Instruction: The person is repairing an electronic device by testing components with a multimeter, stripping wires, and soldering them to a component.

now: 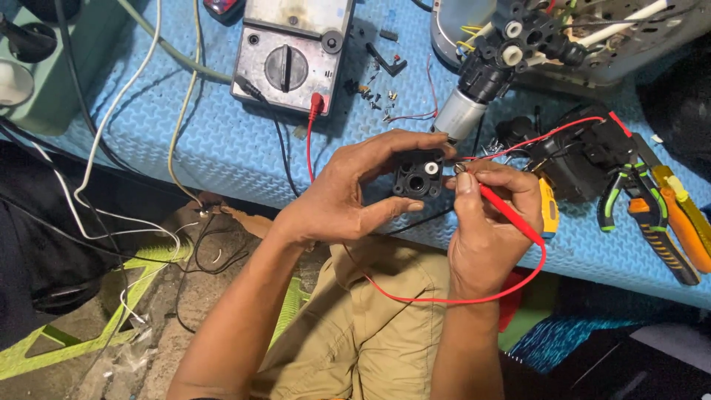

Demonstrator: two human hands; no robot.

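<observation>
The left hand grips a black pump part; the right hand pinches a red probe. A meter and pliers sit nearby; the probe tip hides behind fingers.

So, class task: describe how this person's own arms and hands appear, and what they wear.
Both forearms are bare, with no sleeves in view. The left hand and right hand wear no gloves, and no rings, watch or wristbands show. Below them, khaki trousers cover the legs.

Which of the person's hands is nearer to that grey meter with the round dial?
Left. The left hand sits just below the meter; the right hand, gripping the red probe, is farther off to its right.
</observation>
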